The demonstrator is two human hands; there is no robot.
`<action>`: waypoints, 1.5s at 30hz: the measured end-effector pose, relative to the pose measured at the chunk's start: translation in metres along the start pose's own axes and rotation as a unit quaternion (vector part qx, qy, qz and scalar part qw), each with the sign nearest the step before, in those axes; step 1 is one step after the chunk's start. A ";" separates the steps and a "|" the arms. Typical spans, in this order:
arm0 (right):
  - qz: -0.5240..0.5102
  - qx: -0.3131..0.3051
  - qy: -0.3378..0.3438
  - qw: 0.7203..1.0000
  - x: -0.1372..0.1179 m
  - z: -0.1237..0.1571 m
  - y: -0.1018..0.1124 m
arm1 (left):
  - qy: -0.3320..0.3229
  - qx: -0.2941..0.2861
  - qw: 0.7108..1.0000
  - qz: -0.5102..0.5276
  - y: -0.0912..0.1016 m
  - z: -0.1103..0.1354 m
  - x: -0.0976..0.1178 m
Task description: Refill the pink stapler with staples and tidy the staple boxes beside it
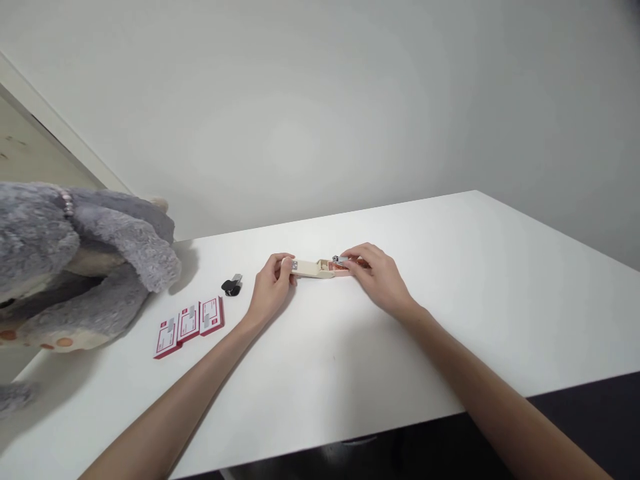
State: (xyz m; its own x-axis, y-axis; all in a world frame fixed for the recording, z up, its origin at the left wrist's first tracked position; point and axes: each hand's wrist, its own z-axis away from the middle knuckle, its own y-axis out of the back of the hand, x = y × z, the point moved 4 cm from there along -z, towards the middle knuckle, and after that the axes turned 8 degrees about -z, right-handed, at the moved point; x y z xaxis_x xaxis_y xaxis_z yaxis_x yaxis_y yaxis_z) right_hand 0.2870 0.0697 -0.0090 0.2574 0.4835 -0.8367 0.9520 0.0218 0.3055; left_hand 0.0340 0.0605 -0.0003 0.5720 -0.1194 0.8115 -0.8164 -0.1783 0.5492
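Observation:
A cream stapler [309, 269] lies opened out flat above the white table [300, 360], its hinge at the middle. My left hand [273, 283] is closed around its left end, with the thumb beside a small metal plate. Over the pinkish right half, my right hand [380, 275] pinches near a silver metal part [339, 259]. My fingers hide much of that half, so I cannot tell whether staples are inside.
Left of my left hand is a small black staple remover [231, 287]. Three red-and-white staple boxes [189, 323] lie side by side nearer me. A large grey plush toy [90, 267] fills the left edge. A pale wall [310, 120] rises behind the table.

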 end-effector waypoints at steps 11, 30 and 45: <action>-0.001 0.002 0.009 1.000 0.002 0.000 -0.001 | 0.003 -0.006 1.000 0.005 0.000 0.001 0.001; 0.033 0.038 0.019 0.999 0.002 -0.001 0.003 | 0.007 0.018 1.000 0.023 0.000 -0.001 -0.009; -0.275 0.059 -0.122 0.952 0.005 -0.007 0.010 | 0.000 -0.001 0.996 0.085 -0.002 0.000 -0.004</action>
State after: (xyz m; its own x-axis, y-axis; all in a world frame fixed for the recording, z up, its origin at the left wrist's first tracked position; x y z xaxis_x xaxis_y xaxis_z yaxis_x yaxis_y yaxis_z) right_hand 0.2965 0.0789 -0.0072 -0.2672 0.2094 -0.9406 0.9624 0.1081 -0.2493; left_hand 0.0337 0.0618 -0.0044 0.4252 -0.1485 0.8928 -0.9018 -0.1532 0.4040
